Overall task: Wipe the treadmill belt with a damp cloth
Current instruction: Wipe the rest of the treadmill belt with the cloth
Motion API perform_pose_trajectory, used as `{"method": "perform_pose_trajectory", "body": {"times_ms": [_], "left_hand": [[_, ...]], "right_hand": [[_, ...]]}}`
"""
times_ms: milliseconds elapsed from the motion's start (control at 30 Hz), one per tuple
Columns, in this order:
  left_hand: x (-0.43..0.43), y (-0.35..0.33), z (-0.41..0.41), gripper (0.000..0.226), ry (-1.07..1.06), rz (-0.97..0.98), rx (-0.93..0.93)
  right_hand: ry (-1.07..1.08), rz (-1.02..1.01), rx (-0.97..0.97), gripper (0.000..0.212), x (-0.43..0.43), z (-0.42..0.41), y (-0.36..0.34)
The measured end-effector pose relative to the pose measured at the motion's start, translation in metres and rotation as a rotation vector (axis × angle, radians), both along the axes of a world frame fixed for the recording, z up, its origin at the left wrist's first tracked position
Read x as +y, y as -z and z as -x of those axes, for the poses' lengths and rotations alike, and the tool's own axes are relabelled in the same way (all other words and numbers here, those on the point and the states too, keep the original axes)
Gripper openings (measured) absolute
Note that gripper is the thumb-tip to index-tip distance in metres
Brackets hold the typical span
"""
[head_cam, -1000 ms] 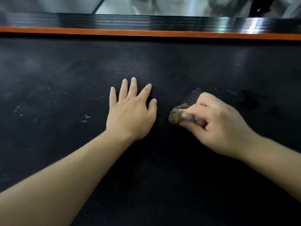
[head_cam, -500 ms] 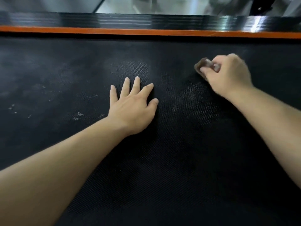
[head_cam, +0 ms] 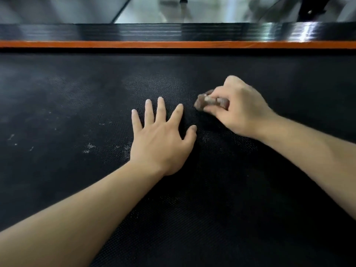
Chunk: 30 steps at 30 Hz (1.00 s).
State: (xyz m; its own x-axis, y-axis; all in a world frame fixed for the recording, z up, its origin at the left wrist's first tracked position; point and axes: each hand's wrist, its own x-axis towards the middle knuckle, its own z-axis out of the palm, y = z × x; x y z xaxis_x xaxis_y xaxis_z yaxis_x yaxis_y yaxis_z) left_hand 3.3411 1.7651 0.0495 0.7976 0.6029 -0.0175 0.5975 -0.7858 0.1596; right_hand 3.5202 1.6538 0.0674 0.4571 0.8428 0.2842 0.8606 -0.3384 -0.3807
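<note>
The black textured treadmill belt (head_cam: 67,180) fills most of the view. My left hand (head_cam: 161,139) lies flat on it near the middle, fingers straight and spread. Just right of those fingertips my right hand (head_cam: 238,110) grips a small bunched brown cloth (head_cam: 202,102) and holds it against the belt. Most of the cloth is hidden inside the fist; only its left end sticks out. Small pale specks (head_cam: 88,148) dot the belt to the left of my left hand.
An orange strip (head_cam: 173,44) runs along the belt's far edge, with a glossy black ribbed side rail (head_cam: 134,31) behind it. Beyond that lies a shiny grey floor (head_cam: 192,10).
My right hand swept the cloth from near my left thumb up toward the far right of the belt, then came back down and left beside my left fingertips. My left hand stayed put.
</note>
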Motion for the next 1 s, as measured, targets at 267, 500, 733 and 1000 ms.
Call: {"method": "perform_pose_trajectory", "body": {"times_ms": [267, 500, 733, 1000], "left_hand": [[0.001, 0.001, 0.001, 0.071, 0.002, 0.008, -0.019], [0.000, 0.001, 0.001, 0.071, 0.011, 0.001, -0.022], [0.000, 0.003, 0.000, 0.071, 0.008, -0.016, -0.035], [0.000, 0.003, 0.001, 0.071, 0.013, -0.027, -0.045]], "right_hand": [[0.269, -0.027, -0.047, 0.033, 0.027, -0.047, -0.003], [0.416, -0.040, -0.016, 0.034, 0.042, -0.078, -0.013], [0.164, 0.001, -0.036, 0.033, 0.069, -0.036, 0.002], [0.388, 0.029, -0.050, 0.039, 0.118, -0.069, -0.008]]}}
